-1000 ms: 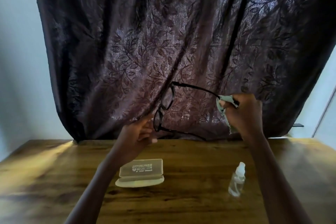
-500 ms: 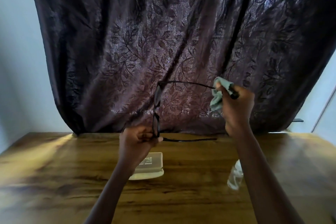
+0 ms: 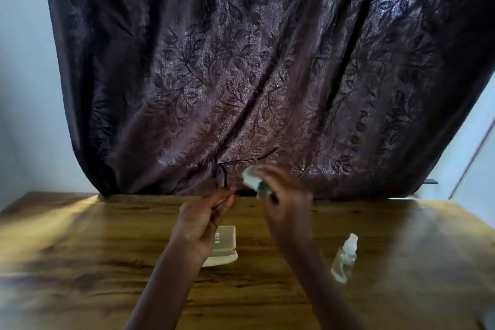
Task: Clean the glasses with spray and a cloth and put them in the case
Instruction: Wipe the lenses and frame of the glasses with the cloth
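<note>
My left hand [image 3: 203, 222] pinches the dark-framed glasses [image 3: 219, 173] at the front, fingers closed on the frame, holding them above the wooden table [image 3: 80, 249] with one arm sticking out to the right. Below it the pale case [image 3: 226, 242] lies on the table, partly hidden. My blurred right hand [image 3: 284, 201] grips the green cloth [image 3: 254, 181] just beside the lenses, and the spray bottle [image 3: 345, 257] stands further right.

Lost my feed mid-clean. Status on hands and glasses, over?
Left hand pinching glasses at the front, above the table. Right hand holding cloth at a temple. Case and spray on table, nothing in the way.
</note>
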`<state>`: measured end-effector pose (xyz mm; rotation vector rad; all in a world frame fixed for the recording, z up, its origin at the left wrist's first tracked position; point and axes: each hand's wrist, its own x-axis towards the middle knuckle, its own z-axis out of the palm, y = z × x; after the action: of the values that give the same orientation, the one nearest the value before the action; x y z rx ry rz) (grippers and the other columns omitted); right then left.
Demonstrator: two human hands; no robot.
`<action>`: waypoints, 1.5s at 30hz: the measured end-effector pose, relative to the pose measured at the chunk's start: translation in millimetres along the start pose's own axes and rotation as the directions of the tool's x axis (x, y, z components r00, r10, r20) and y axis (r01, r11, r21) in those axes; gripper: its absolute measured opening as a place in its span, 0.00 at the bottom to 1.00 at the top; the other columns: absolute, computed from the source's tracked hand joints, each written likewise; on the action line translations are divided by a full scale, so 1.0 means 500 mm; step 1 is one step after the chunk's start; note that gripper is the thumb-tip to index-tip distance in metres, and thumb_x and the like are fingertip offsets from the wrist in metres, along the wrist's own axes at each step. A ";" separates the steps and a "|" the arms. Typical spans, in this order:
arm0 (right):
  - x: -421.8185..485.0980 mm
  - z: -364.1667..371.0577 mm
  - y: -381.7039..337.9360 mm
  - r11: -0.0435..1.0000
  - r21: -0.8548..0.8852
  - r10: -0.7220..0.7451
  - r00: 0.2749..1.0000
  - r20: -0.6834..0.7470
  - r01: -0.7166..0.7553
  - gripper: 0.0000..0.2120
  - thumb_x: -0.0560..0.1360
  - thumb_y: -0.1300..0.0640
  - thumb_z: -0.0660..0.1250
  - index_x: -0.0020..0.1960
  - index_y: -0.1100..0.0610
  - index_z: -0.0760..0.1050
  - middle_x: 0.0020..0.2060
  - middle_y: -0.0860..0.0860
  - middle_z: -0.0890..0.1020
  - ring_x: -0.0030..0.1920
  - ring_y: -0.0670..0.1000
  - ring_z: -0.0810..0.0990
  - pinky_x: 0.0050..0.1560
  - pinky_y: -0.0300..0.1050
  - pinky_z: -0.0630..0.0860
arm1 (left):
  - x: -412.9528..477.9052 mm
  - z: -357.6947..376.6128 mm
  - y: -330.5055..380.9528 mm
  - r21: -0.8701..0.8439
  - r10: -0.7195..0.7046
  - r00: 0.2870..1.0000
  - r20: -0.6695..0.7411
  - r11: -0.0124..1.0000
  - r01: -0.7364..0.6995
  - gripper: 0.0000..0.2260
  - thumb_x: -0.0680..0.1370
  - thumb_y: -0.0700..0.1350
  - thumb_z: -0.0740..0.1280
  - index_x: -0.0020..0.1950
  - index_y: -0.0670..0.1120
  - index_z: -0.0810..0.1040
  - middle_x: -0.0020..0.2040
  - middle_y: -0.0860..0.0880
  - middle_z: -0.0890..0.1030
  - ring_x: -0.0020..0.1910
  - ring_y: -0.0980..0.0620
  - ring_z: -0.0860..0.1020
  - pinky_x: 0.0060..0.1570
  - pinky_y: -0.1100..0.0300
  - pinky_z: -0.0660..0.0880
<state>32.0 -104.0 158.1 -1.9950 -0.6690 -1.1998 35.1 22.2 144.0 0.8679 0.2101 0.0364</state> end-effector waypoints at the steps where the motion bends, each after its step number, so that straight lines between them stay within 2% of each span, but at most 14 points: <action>1: -0.007 0.010 -0.007 0.997 -0.043 -0.055 0.994 0.089 0.059 0.11 0.70 0.62 0.64 0.47 0.67 0.80 0.44 0.58 0.83 0.44 0.54 0.81 0.46 0.38 0.76 | -0.003 0.004 0.004 -0.011 -0.004 1.000 0.017 1.000 0.005 0.12 0.69 0.30 0.66 0.27 0.39 0.82 0.30 0.44 0.83 0.31 0.54 0.82 0.27 0.70 0.76; 4: -0.024 0.025 -0.011 0.983 -0.144 -0.074 0.959 0.275 0.117 0.14 0.74 0.58 0.63 0.54 0.64 0.78 0.54 0.57 0.81 0.57 0.52 0.73 0.55 0.45 0.65 | -0.003 0.004 0.020 0.015 0.002 1.000 0.010 1.000 -0.002 0.12 0.70 0.31 0.66 0.27 0.40 0.81 0.27 0.46 0.82 0.28 0.57 0.81 0.26 0.71 0.75; 9: -0.023 0.014 -0.011 0.978 -0.119 -0.114 0.918 0.381 0.171 0.19 0.75 0.59 0.60 0.65 0.58 0.71 0.68 0.46 0.65 0.70 0.41 0.57 0.64 0.37 0.43 | 0.000 -0.004 0.053 0.023 0.002 1.000 0.011 1.000 -0.002 0.02 0.70 0.33 0.67 0.40 0.36 0.79 0.32 0.45 0.84 0.33 0.55 0.82 0.28 0.70 0.77; 12: -0.009 0.011 -0.017 0.955 -0.219 -0.129 0.944 0.304 0.201 0.24 0.63 0.70 0.64 0.58 0.58 0.78 0.60 0.50 0.77 0.62 0.47 0.74 0.57 0.43 0.55 | -0.007 0.000 0.063 0.030 -0.021 0.999 0.027 0.999 0.021 0.03 0.70 0.32 0.66 0.37 0.35 0.79 0.29 0.44 0.83 0.30 0.54 0.82 0.26 0.70 0.76; 14: 0.000 0.009 -0.026 0.931 -0.292 -0.154 0.960 0.232 0.220 0.19 0.66 0.67 0.60 0.53 0.58 0.81 0.51 0.51 0.84 0.53 0.50 0.81 0.52 0.44 0.59 | -0.014 0.005 0.066 0.033 -0.034 0.999 0.040 0.999 0.033 0.07 0.71 0.31 0.65 0.34 0.35 0.79 0.27 0.44 0.82 0.27 0.55 0.81 0.24 0.71 0.75; 16: 0.005 0.011 -0.030 0.908 -0.345 -0.173 0.964 0.203 0.236 0.18 0.68 0.62 0.56 0.51 0.58 0.81 0.47 0.52 0.85 0.51 0.51 0.82 0.53 0.49 0.67 | -0.016 0.005 0.071 0.045 -0.045 0.997 0.057 0.998 0.043 0.10 0.71 0.30 0.65 0.30 0.36 0.79 0.26 0.44 0.82 0.26 0.56 0.81 0.23 0.71 0.74; 19: 0.007 -0.002 -0.014 0.873 -0.415 -0.174 0.958 0.226 0.256 0.18 0.67 0.61 0.56 0.51 0.61 0.80 0.45 0.54 0.85 0.54 0.55 0.74 0.39 0.54 0.80 | -0.023 0.002 0.082 0.062 -0.083 0.992 0.096 0.995 0.077 0.08 0.68 0.31 0.67 0.28 0.37 0.80 0.27 0.43 0.82 0.27 0.56 0.81 0.23 0.71 0.74; 22: 0.015 -0.045 0.026 0.826 -0.519 -0.135 0.971 0.196 0.220 0.13 0.66 0.66 0.65 0.49 0.61 0.80 0.44 0.55 0.84 0.53 0.57 0.71 0.36 0.57 0.80 | -0.027 0.000 0.093 0.016 -0.121 0.987 0.108 0.993 0.120 0.07 0.67 0.31 0.68 0.28 0.36 0.79 0.26 0.42 0.81 0.26 0.56 0.81 0.21 0.71 0.74; 25: 0.030 -0.086 0.056 0.826 -0.543 -0.071 0.984 0.166 0.151 0.17 0.62 0.69 0.74 0.49 0.61 0.81 0.48 0.55 0.84 0.58 0.61 0.65 0.38 0.67 0.76 | -0.028 0.005 0.100 -0.009 -0.133 0.984 0.117 0.991 0.135 0.10 0.67 0.31 0.67 0.25 0.36 0.79 0.25 0.42 0.81 0.26 0.56 0.80 0.21 0.71 0.74; 30: 0.049 -0.107 0.083 0.830 -0.532 -0.157 0.985 0.069 0.169 0.18 0.69 0.64 0.55 0.52 0.61 0.81 0.50 0.55 0.84 0.58 0.59 0.63 0.37 0.61 0.79 | -0.031 0.021 0.099 -0.022 -0.150 0.981 0.123 0.988 0.153 0.08 0.64 0.31 0.68 0.25 0.36 0.79 0.25 0.42 0.80 0.25 0.55 0.80 0.21 0.70 0.74; 34: 0.033 -0.100 0.089 0.830 -0.541 -0.177 0.984 -0.019 0.139 0.11 0.68 0.64 0.66 0.49 0.61 0.82 0.48 0.55 0.84 0.57 0.59 0.65 0.43 0.56 0.77 | -0.035 0.029 0.107 -0.027 -0.109 0.987 0.118 0.993 0.113 0.05 0.60 0.33 0.68 0.24 0.36 0.79 0.24 0.43 0.80 0.25 0.55 0.80 0.21 0.71 0.74; 36: 0.023 -0.083 0.081 0.848 -0.510 -0.180 0.983 -0.024 0.143 0.14 0.63 0.66 0.74 0.48 0.62 0.82 0.47 0.55 0.84 0.56 0.58 0.66 0.39 0.57 0.79 | -0.036 0.035 0.101 -0.027 -0.095 0.989 0.113 0.995 0.098 0.06 0.61 0.32 0.67 0.24 0.37 0.79 0.24 0.43 0.80 0.25 0.56 0.80 0.21 0.71 0.74; 40: 0.022 -0.025 0.042 0.874 -0.447 -0.226 0.974 -0.028 0.190 0.16 0.68 0.61 0.58 0.48 0.64 0.81 0.43 0.57 0.84 0.53 0.56 0.67 0.35 0.57 0.79 | -0.036 0.059 0.083 0.004 -0.076 0.991 0.110 0.997 0.075 0.11 0.68 0.31 0.67 0.25 0.37 0.79 0.25 0.43 0.80 0.26 0.56 0.80 0.21 0.71 0.74; 45: 0.044 0.017 0.006 0.902 -0.378 -0.246 0.968 -0.055 0.207 0.15 0.69 0.60 0.57 0.47 0.62 0.81 0.42 0.55 0.84 0.53 0.54 0.67 0.38 0.55 0.78 | -0.022 0.081 0.088 0.038 0.021 0.996 0.090 0.999 -0.025 0.13 0.68 0.31 0.66 0.24 0.38 0.80 0.25 0.45 0.81 0.26 0.57 0.80 0.23 0.71 0.74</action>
<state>48.4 -97.5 174.0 -2.1849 -0.6766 -1.6603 34.9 19.0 204.8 0.9093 0.1170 0.0148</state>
